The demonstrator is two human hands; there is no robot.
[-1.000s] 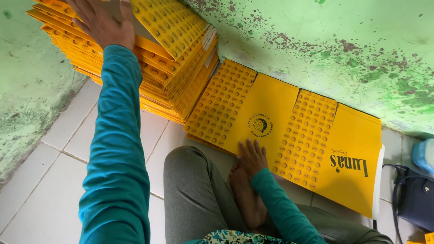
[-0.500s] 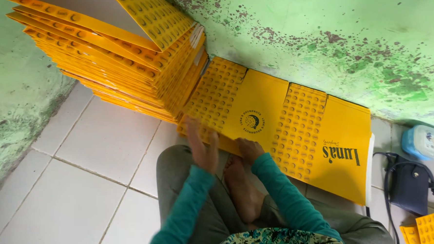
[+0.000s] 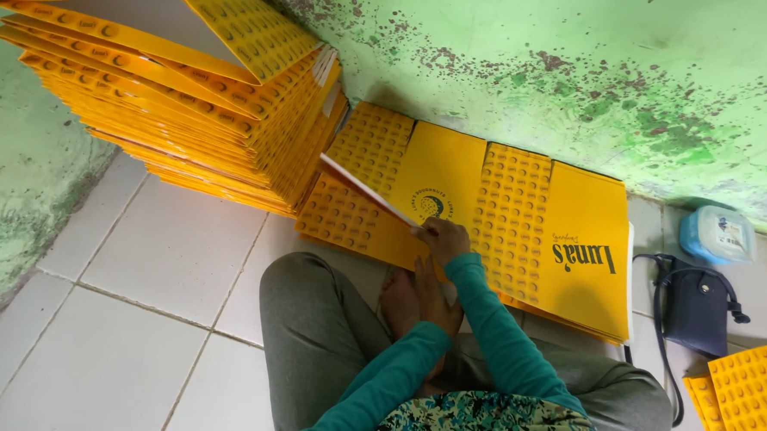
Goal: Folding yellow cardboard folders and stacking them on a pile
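On the tiled floor point(image 3: 138, 317) against the far green wall point(image 3: 579, 69), a flat yellow carton sheet point(image 3: 504, 221) lies spread open, printed side up. Near its left end, the right hand point(image 3: 443, 240) closes its fingers on the edge of a narrow yellow flap point(image 3: 369, 193) and holds that flap lifted off the sheet, white underside showing. Below it, the left hand point(image 3: 431, 299) rests half open on the person's bare foot point(image 3: 400, 301), gripping nothing. To the far left, a tall stack of folded yellow cartons point(image 3: 190, 104) leans against the wall, just beside the sheet. To the right stand a black pouch point(image 3: 697, 307) and a blue lidded tub point(image 3: 717, 234); another yellow carton point(image 3: 750, 400) lies at the near right.
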